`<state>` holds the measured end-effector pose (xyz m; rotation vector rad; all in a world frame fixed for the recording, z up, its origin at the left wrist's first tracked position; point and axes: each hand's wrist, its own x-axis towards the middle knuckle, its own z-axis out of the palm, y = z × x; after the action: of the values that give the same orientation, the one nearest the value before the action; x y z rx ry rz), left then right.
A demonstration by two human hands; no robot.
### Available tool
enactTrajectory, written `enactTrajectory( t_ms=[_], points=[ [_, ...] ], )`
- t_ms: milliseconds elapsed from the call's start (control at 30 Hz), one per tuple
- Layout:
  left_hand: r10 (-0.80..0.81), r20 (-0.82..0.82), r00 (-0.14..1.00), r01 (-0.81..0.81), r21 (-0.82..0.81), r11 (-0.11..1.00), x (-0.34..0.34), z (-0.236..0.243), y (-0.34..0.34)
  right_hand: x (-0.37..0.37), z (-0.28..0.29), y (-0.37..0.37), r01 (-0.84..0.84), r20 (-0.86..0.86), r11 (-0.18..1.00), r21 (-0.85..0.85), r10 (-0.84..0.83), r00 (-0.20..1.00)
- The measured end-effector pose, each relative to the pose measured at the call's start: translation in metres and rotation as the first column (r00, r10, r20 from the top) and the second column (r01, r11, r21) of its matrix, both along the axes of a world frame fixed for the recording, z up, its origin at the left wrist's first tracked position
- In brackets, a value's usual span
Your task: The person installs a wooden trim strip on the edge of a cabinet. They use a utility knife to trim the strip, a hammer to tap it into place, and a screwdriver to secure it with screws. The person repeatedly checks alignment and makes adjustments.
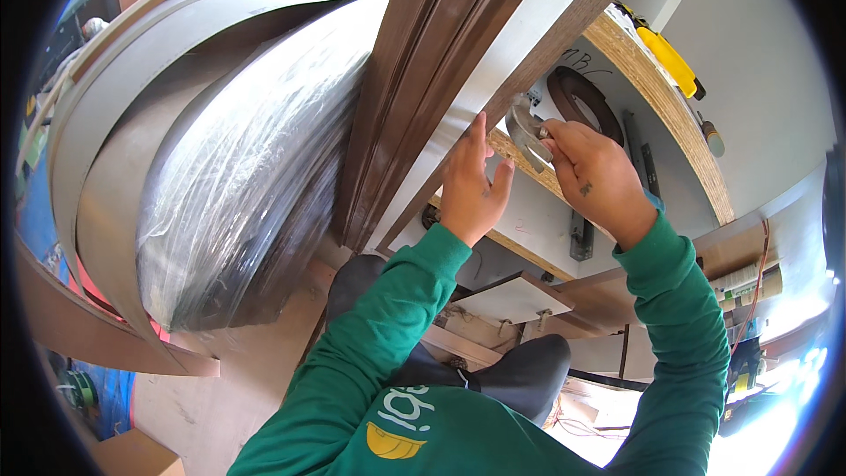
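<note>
My right hand [592, 178] grips a curved grey metal piece [529, 134] at the wooden edge [544, 66] of the upright panel, near small metal fittings at its upper end. My left hand [473, 189] is just left of it, index finger at the panel edge, thumb apart, holding nothing; whether the fingertip touches is unclear. Behind both hands runs a chipboard shelf edge [504, 150]. A dark coiled strip [582, 101] and long metal rails [650, 167] lie on the shelving to the right.
Dark wooden trim [397, 106] runs beside plastic-wrapped panels [229, 176] and bent strips [97, 194] on the left. A yellow tool [670, 57] lies on the upper shelf [670, 137]. A cardboard box [137, 449] stands at lower left; rolls and cords [740, 286] are at right.
</note>
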<state>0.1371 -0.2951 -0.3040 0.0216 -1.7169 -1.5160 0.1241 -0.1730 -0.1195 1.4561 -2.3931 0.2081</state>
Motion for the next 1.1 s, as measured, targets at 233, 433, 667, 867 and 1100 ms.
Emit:
enactTrajectory(
  t_ms=[233,433,667,867,1100],
  points=[
    [0.041,0.042,0.998,-0.041,-0.011,0.999,0.002,0.008,-0.003,-0.005,0.006,-0.018,0.033,-0.060,0.995,0.091,-0.028,0.998],
    [0.023,0.045,0.999,-0.021,-0.036,0.999,0.007,0.011,-0.009,-0.003,0.004,-0.022,0.063,-0.083,0.989,0.132,-0.052,0.995],
    [-0.057,0.153,0.987,0.070,-0.079,0.994,0.021,-0.026,-0.015,-0.003,-0.011,-0.020,0.102,-0.045,0.980,0.172,-0.095,0.994],
    [-0.335,0.556,0.761,0.365,0.060,0.929,0.090,-0.130,0.030,-0.005,-0.028,-0.028,0.105,-0.008,0.980,0.167,-0.106,0.994],
    [-0.347,0.704,0.619,0.555,-0.080,0.828,0.070,-0.192,0.035,0.001,-0.055,-0.031,0.154,0.018,0.950,0.271,-0.165,0.986]
  ],
)
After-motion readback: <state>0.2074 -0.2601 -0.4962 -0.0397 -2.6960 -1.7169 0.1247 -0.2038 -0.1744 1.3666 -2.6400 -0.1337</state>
